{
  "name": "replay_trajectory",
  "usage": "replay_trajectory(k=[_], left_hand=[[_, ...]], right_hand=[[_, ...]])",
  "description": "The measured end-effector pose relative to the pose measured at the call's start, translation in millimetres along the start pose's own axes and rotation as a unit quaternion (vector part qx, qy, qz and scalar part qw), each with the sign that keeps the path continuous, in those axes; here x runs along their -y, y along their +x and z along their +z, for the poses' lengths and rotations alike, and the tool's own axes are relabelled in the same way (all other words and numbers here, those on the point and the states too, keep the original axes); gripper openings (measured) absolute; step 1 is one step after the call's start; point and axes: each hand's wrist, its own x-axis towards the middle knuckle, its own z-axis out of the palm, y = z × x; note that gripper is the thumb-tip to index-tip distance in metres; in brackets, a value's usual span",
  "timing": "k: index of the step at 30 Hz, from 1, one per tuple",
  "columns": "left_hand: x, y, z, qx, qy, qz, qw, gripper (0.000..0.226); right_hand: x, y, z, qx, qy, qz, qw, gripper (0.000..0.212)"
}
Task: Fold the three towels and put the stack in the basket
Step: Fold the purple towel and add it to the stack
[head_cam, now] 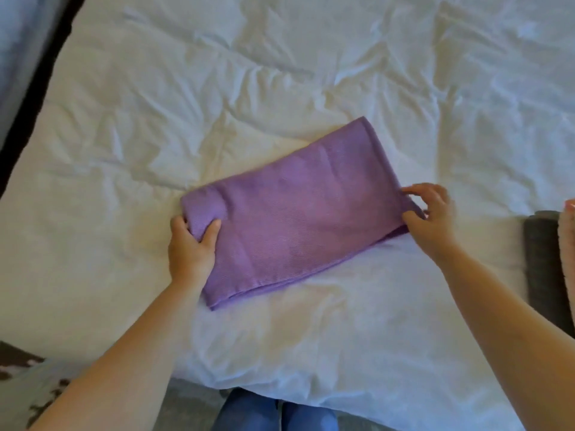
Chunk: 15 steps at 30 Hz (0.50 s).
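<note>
1. Head view showed the purple towel (295, 209) lying flat on the white bedding (280, 88), directly in front of the person and between both forearms.
2. The towel's long axis ran left to right, tilted so that its right end lay farther from the person than its left end.
3. The left hand (191, 244) was at the left short end. Its fingers were curled round the far corner of that end, with the thumb pressed on top of the cloth, so it gripped the towel.
4. The right hand (431, 219) was at the right short end. Its thumb and fingers pinched the edge near the near corner, with only a narrow gap between them, filled by cloth.
5. Each hand was nearest its own end, and neither reached across the towel.
6. Judgement: the coming fold would probably carry one short end over to the other, across the long axis.
7. A dark grey towel (541, 269) lay at the right edge of the bedding, well apart from the purple one.
8. No basket was in view.
</note>
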Motion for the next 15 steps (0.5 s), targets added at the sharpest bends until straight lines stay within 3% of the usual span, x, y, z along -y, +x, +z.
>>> replay_trajectory(k=[2, 8, 11, 15], left_hand=[[1, 10, -5, 0.009, 0.003, -0.010, 1.000, 0.054], [9, -16, 4, 0.045, -0.029, -0.109, 0.993, 0.053], [17, -30, 5, 0.060, -0.056, -0.165, 0.983, 0.050], [18, -41, 6, 0.052, -0.064, -0.171, 0.982, 0.049]], right_hand=[[0, -3, -1, 0.058, -0.012, -0.046, 0.997, 0.029], [-19, -13, -30, 0.137, -0.041, -0.066, 0.988, 0.041], [-23, -7, -36, 0.116, -0.053, -0.096, 0.987, 0.035], [-21, 4, -33, 0.073, -0.075, -0.088, 0.991, 0.034]])
